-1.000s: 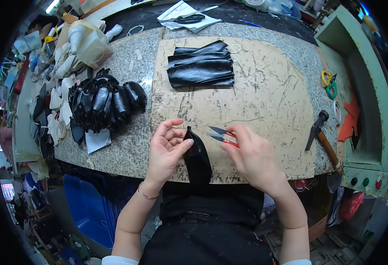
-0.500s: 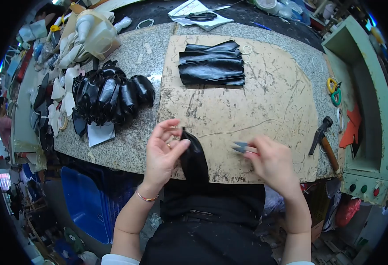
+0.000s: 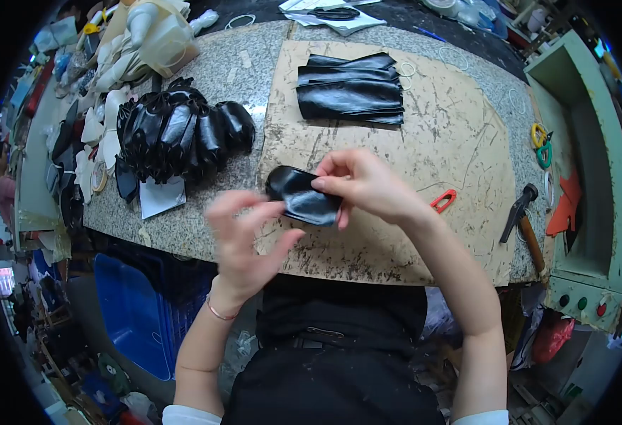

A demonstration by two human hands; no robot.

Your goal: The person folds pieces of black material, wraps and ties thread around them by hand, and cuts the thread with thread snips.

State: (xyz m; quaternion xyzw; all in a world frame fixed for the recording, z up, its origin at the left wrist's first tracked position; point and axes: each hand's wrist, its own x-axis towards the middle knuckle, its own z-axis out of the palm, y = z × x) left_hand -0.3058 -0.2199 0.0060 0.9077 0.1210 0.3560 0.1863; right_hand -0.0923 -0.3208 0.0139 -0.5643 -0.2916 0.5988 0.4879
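Observation:
A glossy black leather piece (image 3: 304,195), rounded at its left end, is held over the board in front of me. My right hand (image 3: 360,184) pinches its right end between thumb and fingers. At the piece's left edge is my left hand (image 3: 243,241), somewhat blurred, its fingers spread and the thumb apart; whether a fingertip touches the leather I cannot tell. Red-handled thread snips (image 3: 443,201) lie on the board beside my right forearm. Farther back is a stack of flat black leather pieces (image 3: 350,92). On the left sits a heap of gathered black leather pieces (image 3: 176,134).
The worn tan board (image 3: 452,149) covers part of the speckled tabletop (image 3: 215,71). A hammer (image 3: 527,223) and yellow-green scissors (image 3: 541,145) lie at right, by a pale green metal cabinet (image 3: 608,262). Below the left edge stands a blue bin (image 3: 130,304).
My right hand has put down the snips and moved left to grip the leather piece, which is now raised and turned sideways. My left hand has let go and opened.

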